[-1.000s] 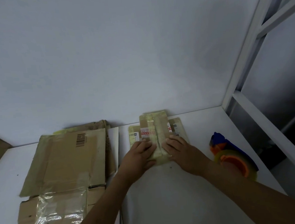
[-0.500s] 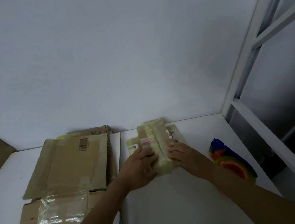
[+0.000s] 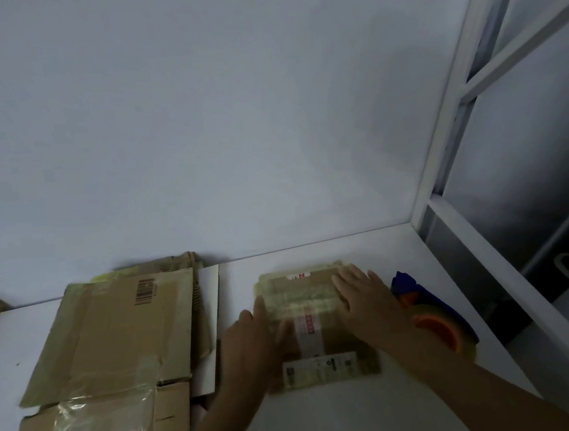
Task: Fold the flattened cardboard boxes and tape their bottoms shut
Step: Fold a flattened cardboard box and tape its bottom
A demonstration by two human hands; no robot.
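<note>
Small box point(image 3: 304, 296) sits on the table point(image 3: 328, 417) right of centre, nearer the far edge than the near one. Both hands are on it. Right hand point(image 3: 362, 298) lies flat on its far-right corner, fingers spread & straight, pressing down. Left hand point(image 3: 249, 345) is blurred; fingers look straight against the box's left side, not curled round it as far as shows.

Box's upper face is crossed w/ yellowish tape, white label point(image 3: 320, 367) at the near end. My read: this one is approx at the fold/press stage. Can't tell if the shiny strips are old tape or a fresh seal, so bottom prob. not taped yet. Tape dispenser point(image 3: 437, 325) lies untouched by the right edge, just beside the right wrist.

Stack of flattened boxes point(image 3: 115, 336) covers the table's left part up to the far edge: several pcs, none folded. So most of the job looks undone.

Contents: small box's inside is hidden; the flat ones hold nothing; dispenser carries a tape roll.
</note>
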